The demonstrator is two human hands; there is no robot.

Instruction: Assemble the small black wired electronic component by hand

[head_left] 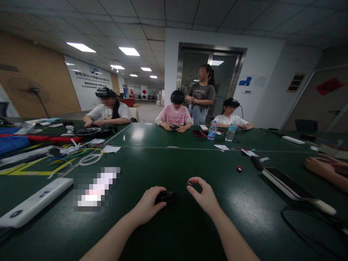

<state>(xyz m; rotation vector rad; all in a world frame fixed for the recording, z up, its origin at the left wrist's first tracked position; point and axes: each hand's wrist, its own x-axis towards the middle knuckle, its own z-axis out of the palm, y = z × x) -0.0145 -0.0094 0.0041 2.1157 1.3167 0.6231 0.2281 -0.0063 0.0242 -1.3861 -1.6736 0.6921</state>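
Observation:
On the dark green table (130, 166), my left hand (150, 203) is wrapped round the left end of a small black object (168, 196), whose right end sticks out past the fingers. To the right, apart from it, my right hand (201, 193) pinches a small dark piece (189, 183) between thumb and forefinger. The piece is too small to make out in detail.
A white device (38, 201) lies at the left, beside a blurred bright rectangle (99, 186). At the right are a phone (289, 183), a black cable (296, 232) and another person's hands (324, 166). Two bottles (212, 130) stand farther back, before several people.

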